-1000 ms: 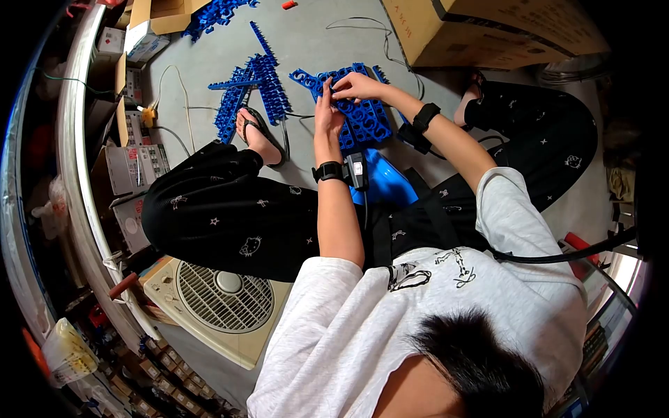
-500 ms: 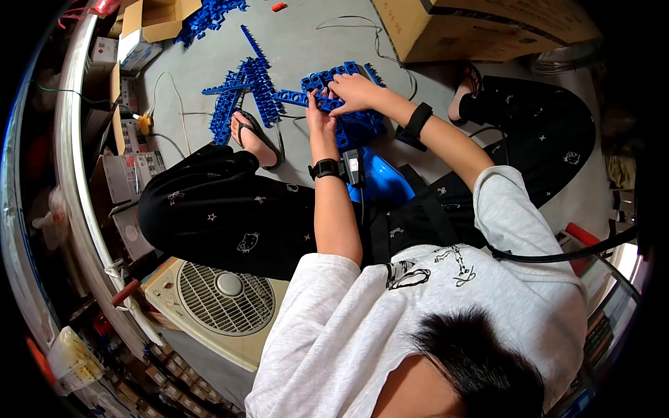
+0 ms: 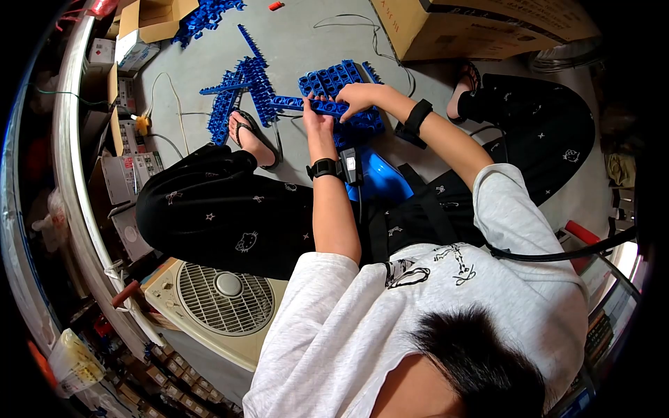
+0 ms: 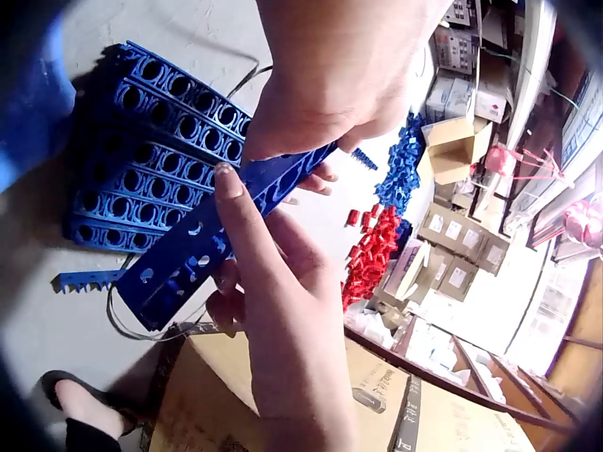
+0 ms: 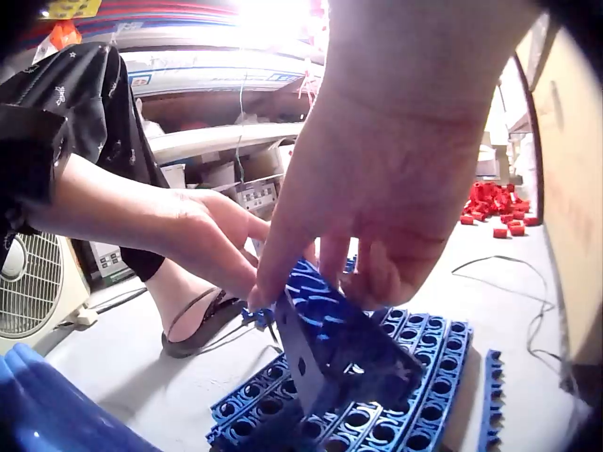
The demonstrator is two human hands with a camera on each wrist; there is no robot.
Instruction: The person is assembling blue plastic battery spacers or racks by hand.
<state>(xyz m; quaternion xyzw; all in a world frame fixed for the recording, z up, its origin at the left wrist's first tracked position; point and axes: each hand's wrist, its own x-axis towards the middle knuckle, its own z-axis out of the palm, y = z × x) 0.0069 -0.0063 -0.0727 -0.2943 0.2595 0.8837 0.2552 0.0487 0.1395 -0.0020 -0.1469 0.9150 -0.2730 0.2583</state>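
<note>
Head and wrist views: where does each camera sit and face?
Head: head-worn, facing forward and down at the left hand, right hand and blue plastic strip; hair, arms and legs show.
Left wrist: on that wrist, facing the strip; both hands, right sandalled foot.
Right wrist: on that wrist, facing the strip; both hands, left sandalled foot.
Both wrist views share red plastic pieces.

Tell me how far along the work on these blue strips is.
The blue strips laid in neat rows look finished. In hand is one strip, gripped by the left hand and right hand. Probably left: the crossed strips by the foot and the loose blue pieces; how many steps remain, I can't tell.
</note>
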